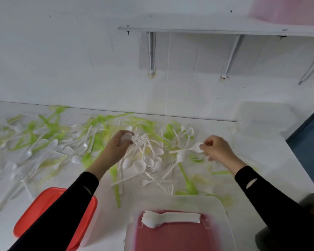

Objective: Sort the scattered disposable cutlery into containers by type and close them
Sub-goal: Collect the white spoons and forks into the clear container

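Right hand [218,149], grip pinched on the bowl of a white plastic spoon [196,148], just above the heap. Left hand [119,144], grip curled round a white plastic piece [125,137], too blurred to tell its type. Beneath both, white and green plastic cutlery [149,160] lies scattered across the white worktop [261,160]. Nearest, a clear plastic tub [219,203] holds stacked white forks [170,217]; a red lid [49,211] lies to its left. Behind, a white wall [62,60] carries a bracketed shelf [207,29].

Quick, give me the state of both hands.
Left hand: closed, holding a white utensil, type unclear.
Right hand: closed, pinching a white spoon.
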{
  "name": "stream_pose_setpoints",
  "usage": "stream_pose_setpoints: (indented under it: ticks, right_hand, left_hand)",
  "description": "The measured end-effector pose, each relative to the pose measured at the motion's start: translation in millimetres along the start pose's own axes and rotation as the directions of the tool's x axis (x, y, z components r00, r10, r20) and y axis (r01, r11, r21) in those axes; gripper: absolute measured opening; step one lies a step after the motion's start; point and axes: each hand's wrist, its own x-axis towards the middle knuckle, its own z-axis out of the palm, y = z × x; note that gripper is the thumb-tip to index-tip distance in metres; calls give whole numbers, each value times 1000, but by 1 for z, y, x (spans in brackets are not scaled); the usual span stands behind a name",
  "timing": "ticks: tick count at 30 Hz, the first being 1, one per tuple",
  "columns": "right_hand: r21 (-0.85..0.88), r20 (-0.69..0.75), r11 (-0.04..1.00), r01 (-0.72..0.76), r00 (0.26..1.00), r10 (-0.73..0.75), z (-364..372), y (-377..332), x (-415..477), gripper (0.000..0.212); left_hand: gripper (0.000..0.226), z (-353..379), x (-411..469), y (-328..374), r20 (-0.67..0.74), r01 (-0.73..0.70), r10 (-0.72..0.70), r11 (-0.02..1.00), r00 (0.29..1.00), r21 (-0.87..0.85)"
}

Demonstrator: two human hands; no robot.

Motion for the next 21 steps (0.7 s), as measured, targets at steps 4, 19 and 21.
stream_pose_setpoints:
  ticks: [4, 19, 21]
  right_hand:
    - [202, -147, 971, 128, 984, -99, -15, -15, 5, 17]
    - [-565, 220, 807, 171, 974, -52, 71, 3, -8, 68]
    - [-565, 193, 806, 175, 978, -77, 76, 3, -7, 60]
  left_hand:
    - [33, 10, 2, -27, 396, -274, 113, 884, 911, 378]
    - [20, 41, 13, -32, 693, -711, 278, 520, 665, 474]
    - [15, 44, 17, -28, 683, -723, 307, 500, 663, 477]
